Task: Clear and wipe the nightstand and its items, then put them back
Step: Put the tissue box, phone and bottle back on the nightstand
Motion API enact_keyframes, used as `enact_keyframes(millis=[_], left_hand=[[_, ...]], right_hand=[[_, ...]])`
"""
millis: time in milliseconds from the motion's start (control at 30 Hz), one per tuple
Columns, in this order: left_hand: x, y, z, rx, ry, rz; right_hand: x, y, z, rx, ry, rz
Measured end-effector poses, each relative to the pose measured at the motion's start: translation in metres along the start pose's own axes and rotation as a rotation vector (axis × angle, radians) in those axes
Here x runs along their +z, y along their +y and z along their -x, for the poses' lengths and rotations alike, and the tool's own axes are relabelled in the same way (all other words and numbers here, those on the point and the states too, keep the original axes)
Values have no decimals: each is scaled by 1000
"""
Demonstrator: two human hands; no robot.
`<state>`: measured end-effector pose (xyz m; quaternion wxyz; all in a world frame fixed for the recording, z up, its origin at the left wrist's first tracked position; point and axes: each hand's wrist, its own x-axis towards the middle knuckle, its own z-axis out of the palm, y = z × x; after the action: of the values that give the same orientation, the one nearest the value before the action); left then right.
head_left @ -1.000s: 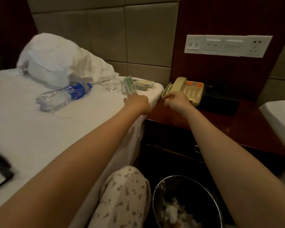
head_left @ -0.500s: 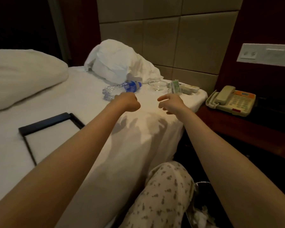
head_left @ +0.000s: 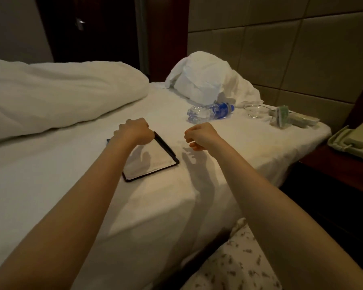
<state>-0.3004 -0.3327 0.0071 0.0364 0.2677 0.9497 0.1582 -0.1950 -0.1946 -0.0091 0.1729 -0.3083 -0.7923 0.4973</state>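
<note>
Beneath the clenched left hand [head_left: 134,131] lies the tray [head_left: 155,164]; right hand [head_left: 201,136] beside, loosely curled.

Dim rm: padded beige wall [head_left: 281,49], dark door [head_left: 82,28], white bed [head_left: 50,185].

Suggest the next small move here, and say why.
Probably lower the left hand onto the black-framed pad and take a grip on its edge. That hand is curled, empty, over the pad's far corner, and the pad lies flat on the bed; the right hand beside it holds nothing.
</note>
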Motion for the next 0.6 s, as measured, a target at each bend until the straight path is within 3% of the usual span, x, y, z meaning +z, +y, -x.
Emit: enact_keyframes(millis=[300, 500, 600], left_hand=[[3, -33, 20, -104, -30, -85], [6, -40, 26, -199, -18, -104], [5, -43, 27, -234, -63, -28]], right_hand=[[53, -10, 6, -50, -23, 410], [53, -16, 10, 12, -44, 471], [50, -22, 10, 86, -9, 350]])
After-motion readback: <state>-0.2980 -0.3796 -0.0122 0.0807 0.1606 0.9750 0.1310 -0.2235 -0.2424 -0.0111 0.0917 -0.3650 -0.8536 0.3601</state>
